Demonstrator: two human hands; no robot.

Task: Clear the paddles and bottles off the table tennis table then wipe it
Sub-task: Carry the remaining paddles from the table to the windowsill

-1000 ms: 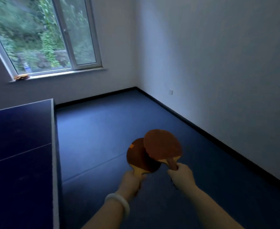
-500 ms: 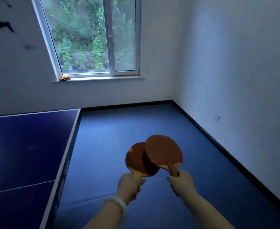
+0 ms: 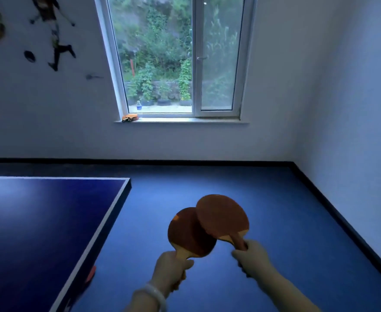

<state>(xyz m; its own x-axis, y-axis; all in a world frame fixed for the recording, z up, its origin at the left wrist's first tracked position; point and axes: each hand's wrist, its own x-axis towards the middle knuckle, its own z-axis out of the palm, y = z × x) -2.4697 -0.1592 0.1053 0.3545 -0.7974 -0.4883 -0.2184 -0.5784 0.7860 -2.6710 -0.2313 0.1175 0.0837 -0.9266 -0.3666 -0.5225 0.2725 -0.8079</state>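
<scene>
To the left of the left hand (image 3: 171,270) stands the table (image 3: 38,224), dark blue with a white edge line; its corner lies ahead of the hand and to the left. Just left of the left forearm, below the table edge, there is a small orange-red thing (image 3: 91,274), blurred, and I cannot tell what it is. Far ahead of both hands is the window (image 3: 178,57), and on its sill (image 3: 185,121), at the left end, lie more paddles (image 3: 129,118) with a bottle (image 3: 139,106) standing just behind them. Dark stickers (image 3: 54,34) are on the wall, up and to the left. Between the hands and the sill there is only blue floor (image 3: 207,181).

The left hand is closed around the handle of the left paddle (image 3: 188,233), and a pale bracelet (image 3: 154,294) sits on its wrist. The right hand (image 3: 253,256) grips the handle of the right paddle (image 3: 222,216). Both forearms reach forward, side by side, over the floor to the right of the table. Both blades point up and away, and the right blade overlaps the left one in front of it.
</scene>
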